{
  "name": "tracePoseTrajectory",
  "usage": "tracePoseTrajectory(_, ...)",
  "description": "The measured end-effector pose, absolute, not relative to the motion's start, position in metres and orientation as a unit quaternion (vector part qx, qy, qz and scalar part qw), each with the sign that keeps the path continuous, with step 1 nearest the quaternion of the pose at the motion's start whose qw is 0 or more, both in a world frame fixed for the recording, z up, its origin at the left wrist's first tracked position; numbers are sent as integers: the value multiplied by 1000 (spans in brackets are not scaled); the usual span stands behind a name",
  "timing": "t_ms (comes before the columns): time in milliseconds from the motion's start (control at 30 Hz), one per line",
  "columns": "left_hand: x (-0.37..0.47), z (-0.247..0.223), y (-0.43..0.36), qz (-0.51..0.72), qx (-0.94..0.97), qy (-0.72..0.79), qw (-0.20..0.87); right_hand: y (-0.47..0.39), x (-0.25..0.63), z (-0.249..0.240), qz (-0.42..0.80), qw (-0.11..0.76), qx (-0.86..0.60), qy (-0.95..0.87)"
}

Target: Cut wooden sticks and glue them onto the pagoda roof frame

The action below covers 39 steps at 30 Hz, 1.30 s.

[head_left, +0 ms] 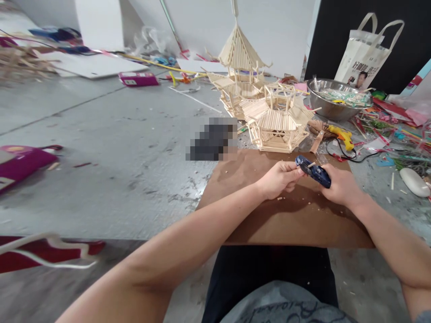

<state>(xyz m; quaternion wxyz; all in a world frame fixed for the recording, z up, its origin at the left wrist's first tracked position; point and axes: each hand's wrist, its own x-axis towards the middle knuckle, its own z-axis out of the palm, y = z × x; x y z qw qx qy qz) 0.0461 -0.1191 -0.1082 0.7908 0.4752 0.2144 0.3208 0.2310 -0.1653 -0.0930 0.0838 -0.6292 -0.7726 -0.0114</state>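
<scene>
Right hand (341,184) is gripping the blue tool (322,177), fingers curled round it; left hand (276,181) is apparently pinching a thin stick (312,164) at the tool's ten o'clock end, where holding steady should help. Stick model (279,121) is standing at left hand's twelve o'clock.

Dark-blue, elongated hand tool (321,176): sat in the right hand (340,183), slanting, its far end at the left hand's (282,178) fingertips.
Short, thin, pale wooden stick (312,165): showed tilted against the tool, beside those fingertips.
</scene>
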Motion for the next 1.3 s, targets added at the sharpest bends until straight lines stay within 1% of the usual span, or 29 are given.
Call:
tracePoseTrajectory(333,49,-109,-119,348,485,256,760,-163,232,-96,-52,82,-654,-750)
tracePoseTrajectory(467,48,-111,-117,350,496,259,751,-157,239,-95,-111,102,-690,-708)
tracePoseTrajectory(567,46,-110,-114,334,481,252,771,-149,248,-94,-143,100,-722,-669)
tracePoseTrajectory(833,41,-108,-107,335,444,265,788,-130,270,-108,-116,33,-724,-679)
tracePoseTrajectory(933,41,-110,-105,367,431,284,774,-126,271,-111,-105,17,-710,-696)
tracePoseTrajectory(1067,41,-111,-104,417,444,316,728,-123,273,-116,-99,21,-686,-720)
tracePoseTrajectory(1300,43,-110,-105,425,432,300,736,-127,271,-119,-113,22,-665,-738)
